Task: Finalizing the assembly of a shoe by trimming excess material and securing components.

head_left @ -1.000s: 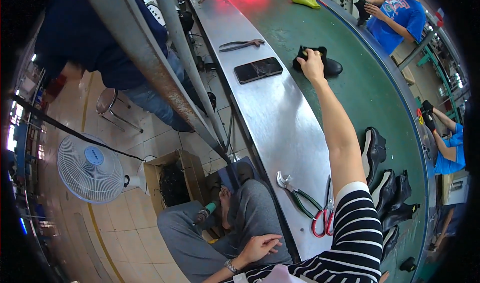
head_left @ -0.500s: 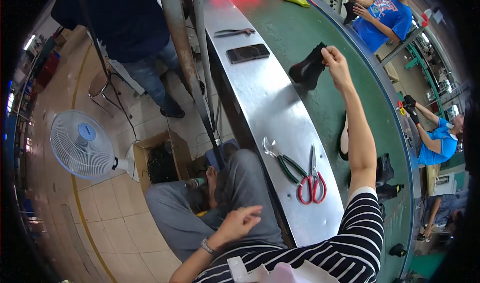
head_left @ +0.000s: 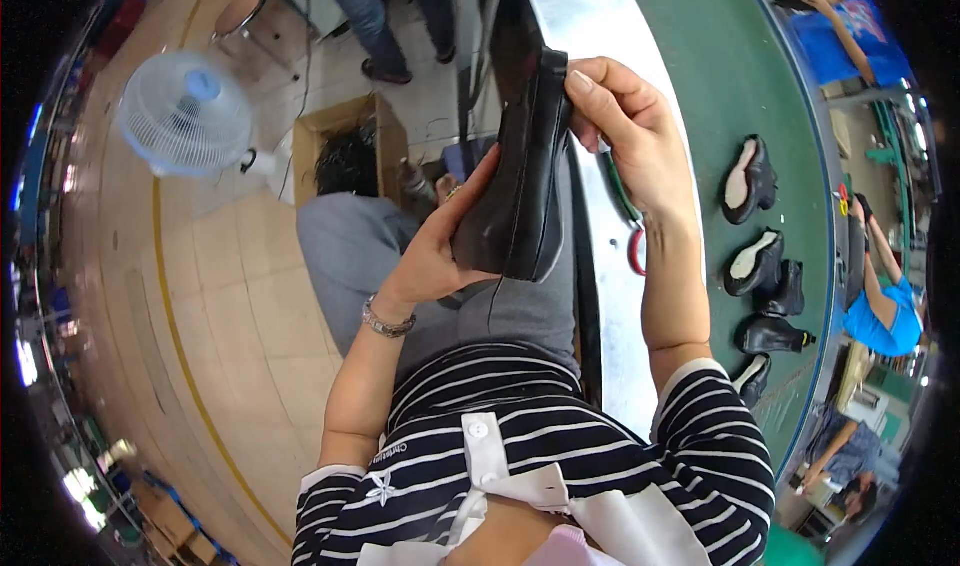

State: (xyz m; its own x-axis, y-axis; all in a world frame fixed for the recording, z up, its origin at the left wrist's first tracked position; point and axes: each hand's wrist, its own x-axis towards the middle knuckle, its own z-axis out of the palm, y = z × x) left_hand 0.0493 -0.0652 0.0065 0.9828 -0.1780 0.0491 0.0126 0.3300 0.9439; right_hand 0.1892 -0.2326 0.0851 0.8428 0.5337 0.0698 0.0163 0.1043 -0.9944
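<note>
Above the lap, near the steel bench edge (head_left: 600,226), a black boot (head_left: 515,181) is gripped by left hand (head_left: 440,251) underneath and right hand (head_left: 625,126) on top; it looks stiff-soled, light, soft-shafted.

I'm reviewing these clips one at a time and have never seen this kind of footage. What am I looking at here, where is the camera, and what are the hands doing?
There is no machine: a seated person wears a wide fisheye camera on the head, looking down, so straight edges bend. Both hands hold one black boot above the lap: the left hand grips its lower end, the right hand pinches the top. To the right runs a metal bench edge with red-handled scissors mostly hidden behind the right forearm, then a green conveyor belt carrying more black shoes. A white floor fan stands at the left.
</note>
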